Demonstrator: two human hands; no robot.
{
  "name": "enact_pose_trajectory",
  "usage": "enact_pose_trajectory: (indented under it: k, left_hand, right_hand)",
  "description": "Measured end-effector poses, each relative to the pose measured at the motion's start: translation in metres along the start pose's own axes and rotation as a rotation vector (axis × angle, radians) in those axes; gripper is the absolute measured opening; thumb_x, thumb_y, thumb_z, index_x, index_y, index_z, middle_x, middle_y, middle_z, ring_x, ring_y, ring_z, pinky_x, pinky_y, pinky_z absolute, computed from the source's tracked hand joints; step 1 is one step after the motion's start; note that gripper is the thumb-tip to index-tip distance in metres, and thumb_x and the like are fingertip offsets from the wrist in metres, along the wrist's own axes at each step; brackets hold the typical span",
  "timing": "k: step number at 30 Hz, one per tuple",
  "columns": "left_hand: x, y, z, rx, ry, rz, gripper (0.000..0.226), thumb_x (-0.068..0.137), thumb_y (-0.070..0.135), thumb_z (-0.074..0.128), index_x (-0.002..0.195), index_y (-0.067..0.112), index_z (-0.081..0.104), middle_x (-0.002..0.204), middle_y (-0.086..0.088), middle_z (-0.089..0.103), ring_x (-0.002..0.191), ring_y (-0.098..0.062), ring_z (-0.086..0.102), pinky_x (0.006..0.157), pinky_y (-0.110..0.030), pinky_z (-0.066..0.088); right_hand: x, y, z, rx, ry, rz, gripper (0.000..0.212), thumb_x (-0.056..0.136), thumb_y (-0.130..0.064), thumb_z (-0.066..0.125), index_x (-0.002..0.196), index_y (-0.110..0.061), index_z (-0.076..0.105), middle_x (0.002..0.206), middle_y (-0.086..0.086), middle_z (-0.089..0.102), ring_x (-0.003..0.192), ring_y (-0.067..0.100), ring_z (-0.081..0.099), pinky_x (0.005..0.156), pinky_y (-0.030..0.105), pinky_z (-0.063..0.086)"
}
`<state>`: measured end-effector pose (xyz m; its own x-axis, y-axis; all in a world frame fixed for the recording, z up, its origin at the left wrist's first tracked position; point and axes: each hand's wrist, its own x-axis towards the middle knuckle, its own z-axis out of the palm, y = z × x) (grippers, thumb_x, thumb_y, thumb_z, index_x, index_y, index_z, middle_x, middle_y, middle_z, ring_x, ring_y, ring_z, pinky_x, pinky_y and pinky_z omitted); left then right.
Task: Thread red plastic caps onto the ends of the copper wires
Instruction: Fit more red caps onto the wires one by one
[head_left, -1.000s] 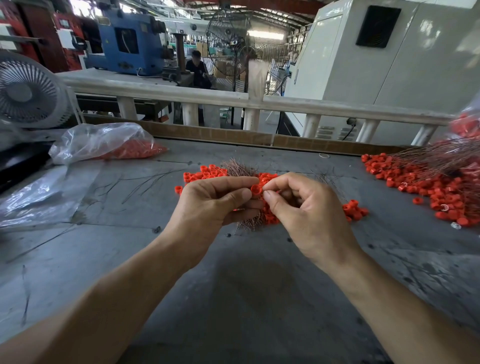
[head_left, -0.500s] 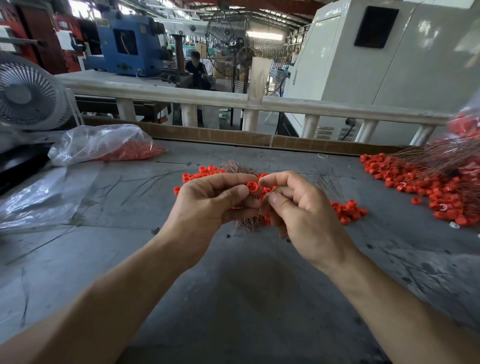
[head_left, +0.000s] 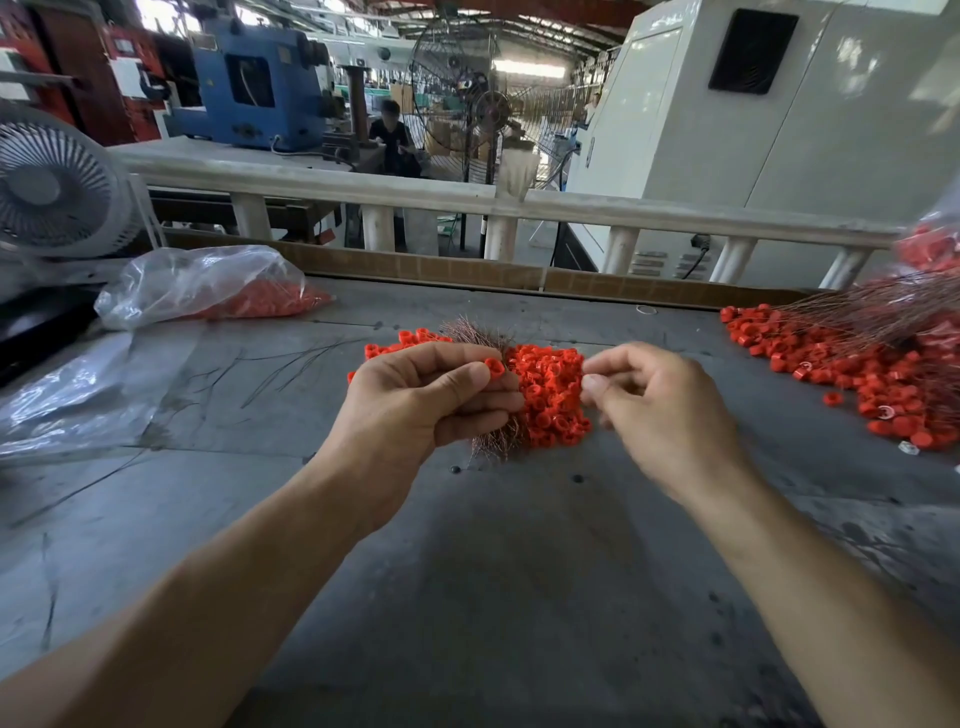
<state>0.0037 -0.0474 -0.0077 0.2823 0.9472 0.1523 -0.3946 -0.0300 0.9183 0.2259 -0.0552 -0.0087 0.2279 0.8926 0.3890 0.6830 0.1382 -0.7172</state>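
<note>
Right hand (head_left: 660, 410) has drawn away from left hand (head_left: 415, 400); its fingers are pinched, contents unclear. Left fingers clamp a red cap (head_left: 494, 367) and the copper wires (head_left: 493, 441). Threading likely done.

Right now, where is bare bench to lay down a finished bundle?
Bare table lies near you, between the forearms. Another patch sits between the central cap pile and the right-hand caps. The left is crowded by the plastic bag and loose wires.

My right hand (head_left: 670, 410) is drawing away to the right from my left hand (head_left: 415, 405), uncovering the pile of red caps (head_left: 550, 395); one red cap (head_left: 494, 367) is staying at my left fingers (head_left: 483, 402).
</note>
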Motion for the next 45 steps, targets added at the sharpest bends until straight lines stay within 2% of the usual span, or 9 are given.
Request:
enact_pose_trajectory:
  k: [3, 7, 10, 16, 20, 23, 30, 38, 45]
  left_hand:
    - [0.000, 0.000, -0.001, -0.004, 0.013, -0.008, 0.017, 0.092, 0.003, 0.063, 0.107, -0.002, 0.069, 0.100, -0.023, 0.075, 0.094, -0.034, 0.075, 0.072, -0.030, 0.062]
    - [0.001, -0.002, 0.000, 0.009, 0.015, -0.011, 0.016, 0.091, 0.004, 0.064, 0.106, -0.001, 0.070, 0.100, -0.023, 0.075, 0.094, -0.034, 0.075, 0.071, -0.029, 0.062]
    - [0.001, -0.003, 0.000, 0.018, 0.004, -0.012, 0.020, 0.088, 0.007, 0.067, 0.106, -0.001, 0.070, 0.100, -0.023, 0.075, 0.094, -0.034, 0.075, 0.072, -0.030, 0.062]
    - [0.000, -0.002, 0.000, 0.027, -0.009, -0.021, 0.023, 0.087, 0.009, 0.068, 0.108, -0.001, 0.070, 0.100, -0.022, 0.076, 0.094, -0.033, 0.075, 0.072, -0.030, 0.062]
    - [0.000, -0.003, 0.000, 0.033, -0.011, -0.025, 0.018, 0.091, 0.005, 0.065, 0.107, 0.000, 0.070, 0.101, -0.022, 0.075, 0.094, -0.033, 0.075, 0.073, -0.030, 0.062]
    - [0.000, -0.003, 0.000, 0.029, -0.011, -0.029, 0.018, 0.091, 0.005, 0.066, 0.107, -0.001, 0.070, 0.100, -0.022, 0.076, 0.094, -0.033, 0.075, 0.072, -0.029, 0.061]
    - [-0.001, -0.003, 0.003, 0.016, -0.013, -0.044, 0.029, 0.081, 0.014, 0.070, 0.107, 0.001, 0.071, 0.100, -0.022, 0.076, 0.094, -0.033, 0.075, 0.073, -0.029, 0.061]
    - [-0.001, -0.004, 0.004, 0.003, -0.012, -0.054, 0.028, 0.079, 0.014, 0.070, 0.104, 0.002, 0.071, 0.098, -0.023, 0.076, 0.092, -0.031, 0.076, 0.072, -0.028, 0.061]
    - [-0.001, -0.003, 0.004, 0.000, 0.008, -0.046, 0.028, 0.078, 0.014, 0.071, 0.103, 0.002, 0.072, 0.098, -0.022, 0.076, 0.091, -0.030, 0.076, 0.073, -0.029, 0.062]
  right_hand:
    - [0.005, 0.013, -0.007, -0.189, -0.008, 0.078, 0.021, 0.085, -0.026, 0.078, 0.068, -0.034, 0.069, 0.062, -0.020, 0.066, 0.064, -0.009, 0.060, 0.056, 0.019, 0.041]
    - [0.002, 0.013, -0.004, -0.259, -0.097, 0.102, 0.018, 0.081, -0.037, 0.083, 0.067, -0.035, 0.070, 0.062, -0.021, 0.066, 0.063, -0.003, 0.061, 0.045, 0.016, 0.038]
    - [0.000, 0.012, 0.000, -0.285, -0.135, 0.096, 0.019, 0.077, -0.040, 0.086, 0.071, -0.035, 0.069, 0.064, -0.014, 0.065, 0.060, 0.002, 0.059, 0.051, 0.025, 0.038]
    - [0.001, 0.015, 0.006, -0.321, -0.160, 0.016, 0.020, 0.085, -0.032, 0.081, 0.070, -0.035, 0.068, 0.071, -0.017, 0.066, 0.069, 0.000, 0.058, 0.060, 0.023, 0.042]
    - [0.002, 0.018, 0.006, -0.213, -0.116, -0.021, 0.016, 0.091, -0.027, 0.074, 0.075, -0.031, 0.073, 0.066, -0.022, 0.067, 0.062, -0.002, 0.060, 0.053, 0.011, 0.037]
    - [0.002, 0.015, 0.007, 0.013, -0.100, 0.025, 0.017, 0.094, -0.025, 0.071, 0.078, -0.028, 0.074, 0.063, -0.011, 0.070, 0.047, 0.002, 0.057, 0.051, 0.022, 0.041]
    - [-0.008, -0.011, 0.008, 0.519, -0.203, -0.015, 0.017, 0.094, -0.004, 0.067, 0.091, -0.018, 0.074, 0.076, 0.007, 0.074, 0.055, 0.013, 0.060, 0.041, 0.026, 0.045]
    - [-0.019, -0.026, 0.010, 0.395, -0.194, -0.126, 0.015, 0.094, -0.009, 0.069, 0.091, -0.023, 0.073, 0.061, -0.007, 0.066, 0.051, 0.006, 0.059, 0.046, 0.025, 0.048]
    - [-0.023, -0.032, 0.006, 0.378, -0.209, -0.142, 0.011, 0.094, -0.013, 0.071, 0.098, -0.019, 0.079, 0.071, 0.005, 0.073, 0.064, 0.016, 0.071, 0.053, 0.024, 0.055]
